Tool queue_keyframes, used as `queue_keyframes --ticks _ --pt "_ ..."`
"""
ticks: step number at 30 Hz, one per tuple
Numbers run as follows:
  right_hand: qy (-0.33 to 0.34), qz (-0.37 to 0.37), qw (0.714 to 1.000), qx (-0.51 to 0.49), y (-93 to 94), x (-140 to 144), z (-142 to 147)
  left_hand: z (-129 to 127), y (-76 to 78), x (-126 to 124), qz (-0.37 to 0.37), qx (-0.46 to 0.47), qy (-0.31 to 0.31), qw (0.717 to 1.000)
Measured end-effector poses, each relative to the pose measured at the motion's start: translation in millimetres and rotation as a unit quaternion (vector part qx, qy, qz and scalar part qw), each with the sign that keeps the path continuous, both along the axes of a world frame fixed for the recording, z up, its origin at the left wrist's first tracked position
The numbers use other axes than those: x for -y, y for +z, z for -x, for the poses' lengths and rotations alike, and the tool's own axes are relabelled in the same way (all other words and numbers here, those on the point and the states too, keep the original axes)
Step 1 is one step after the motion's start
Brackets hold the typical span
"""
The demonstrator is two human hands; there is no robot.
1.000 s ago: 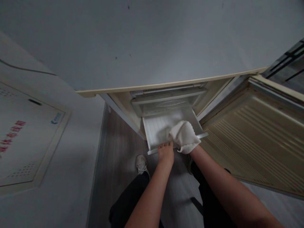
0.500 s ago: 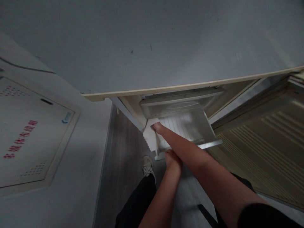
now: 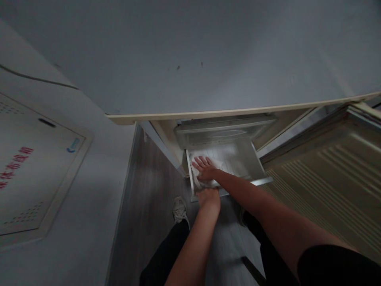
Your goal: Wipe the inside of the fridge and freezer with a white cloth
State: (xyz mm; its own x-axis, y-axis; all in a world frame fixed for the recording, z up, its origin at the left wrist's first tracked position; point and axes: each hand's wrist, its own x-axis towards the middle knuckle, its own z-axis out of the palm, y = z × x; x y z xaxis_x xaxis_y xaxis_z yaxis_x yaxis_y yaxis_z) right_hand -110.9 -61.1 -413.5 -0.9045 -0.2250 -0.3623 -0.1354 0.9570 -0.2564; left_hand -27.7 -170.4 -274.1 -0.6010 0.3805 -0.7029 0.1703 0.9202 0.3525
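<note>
The person stands over a small cream-coloured fridge [image 3: 238, 109] with its ribbed cream door [image 3: 327, 167] swung open to the right. A shallow white plastic drawer [image 3: 238, 159] is pulled out from the bottom of the fridge, toward the person's feet. The left hand [image 3: 209, 196] has its grip closed on the front edge of the drawer, most likely to keep the drawer from sliding or tipping. The right hand [image 3: 205, 170] lies flat with its fingers spread wide, pressing a white crumpled cloth [image 3: 205, 182] down on the drawer floor. The hand does not squeeze the cloth; it rests on top, likely so that a big part of the cloth rubs the floor at once. The cloth sits in the front left corner of the drawer, just behind the left hand. Its long side seems to run from left to right, along the drawer's front edge, but the hand hides much of it. The fingers point away from the person, toward the back left of the drawer. Below, a light sneaker [image 3: 180, 208] stands on the grey wooden floor [image 3: 149, 198].
</note>
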Motion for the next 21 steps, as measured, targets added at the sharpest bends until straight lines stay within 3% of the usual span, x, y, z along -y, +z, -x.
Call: queue_keyframes --ticks 3,7,11,13,16,18,19,21 --pt "-0.11 -0.02 0.992 0.051 4.0 -26.8 -5.0 -0.4 7.3 -1.8 0.04 -0.018 -0.077 0.996" --pt "-0.342 -0.049 0.936 0.059 10.3 -69.3 -7.3 -2.8 9.5 -1.1 0.063 -0.025 -0.134 0.989" --pt "-0.434 -0.067 0.897 0.057 10.0 -80.9 -8.9 -4.9 9.6 0.3 0.075 -0.031 -0.154 0.985" --pt "-0.402 -0.066 0.912 0.052 7.3 -64.5 -8.0 -4.4 9.5 0.1 0.074 -0.032 -0.159 0.984" --pt "-0.229 -0.041 0.972 0.027 2.5 -30.8 -5.9 -1.7 8.9 -0.3 0.069 -0.029 -0.168 0.983" --pt "-0.144 -0.022 0.989 0.027 1.9 -22.7 -5.2 0.1 8.1 0.1 0.065 -0.029 -0.176 0.982" --pt "-0.14 -0.019 0.99 0.031 3.1 -26.9 -5.5 0.8 7.6 0.7 0.064 -0.032 -0.18 0.981" --pt "-0.197 -0.03 0.979 0.05 7.8 -51.4 -9.3 1.2 6.6 2.5 0.061 -0.04 -0.188 0.979"
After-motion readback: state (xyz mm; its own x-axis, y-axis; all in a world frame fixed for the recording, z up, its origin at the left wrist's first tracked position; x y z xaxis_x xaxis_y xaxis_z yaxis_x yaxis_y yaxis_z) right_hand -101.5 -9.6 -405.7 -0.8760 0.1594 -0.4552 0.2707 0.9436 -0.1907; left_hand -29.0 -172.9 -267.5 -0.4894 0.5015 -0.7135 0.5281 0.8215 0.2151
